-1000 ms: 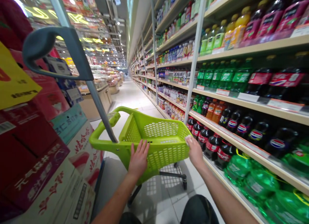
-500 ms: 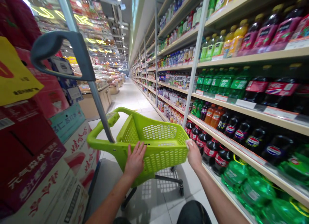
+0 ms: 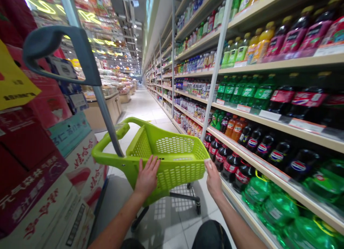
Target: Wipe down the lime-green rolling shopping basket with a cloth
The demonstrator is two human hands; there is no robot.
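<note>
A bright green shopping cart (image 3: 182, 173) with a perforated plastic basket stands side-on in front of me. My left hand (image 3: 147, 175) lies against its near side, fingers spread and fingertips reaching the rim. At the basket's right front corner, my right hand (image 3: 214, 177) is closed on a small white wipe (image 3: 207, 163), which touches the rim. The wipe is mostly covered by the fingers, so whether it is cloth or paper cannot be told. Inside the basket, the visible bottom shows a small dark marking. A grey handle (image 3: 92, 59) on a metal pole rises at the cart's left.
Drink shelves (image 3: 274, 114) line the right side, close to my right arm, with large green bottles (image 3: 278, 207) at the bottom. Stacked drink cartons (image 3: 29, 163) stand on the left. A tiled aisle (image 3: 146, 109) runs ahead past food counters (image 3: 103, 111).
The whole view has shifted slightly, with cart and hands appearing a little further left. Both hands keep nearly the same places on the basket, and the right still grips the wipe.
</note>
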